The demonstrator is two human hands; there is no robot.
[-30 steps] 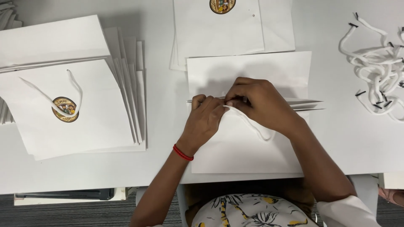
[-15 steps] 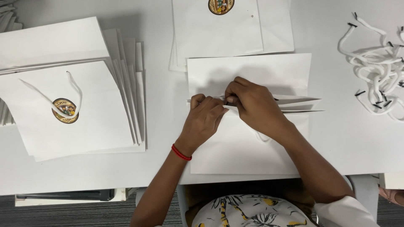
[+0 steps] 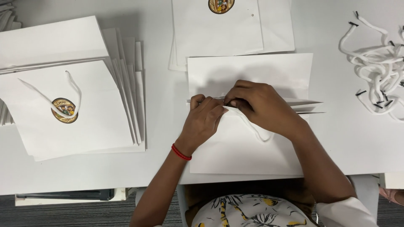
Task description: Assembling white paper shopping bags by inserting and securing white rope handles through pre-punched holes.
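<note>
Pinching white paper bag [image 3: 248, 147] beside round-labelled bags [image 3: 75, 122].

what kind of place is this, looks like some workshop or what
Probably a packing or assembly table for paper gift bags. Both hands, left hand and right hand, work at a flat white paper bag, with a stack of finished bags and a pile of cord handles.

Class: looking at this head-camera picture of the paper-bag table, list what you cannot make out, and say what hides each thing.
- Rope end and bag hole: covered by left hand and right hand.
- Emblem on the top bag: cut by the upper edge.
- Cord pile: runs off the right edge.
- Dark flat thing below the table: mostly hidden.
</note>
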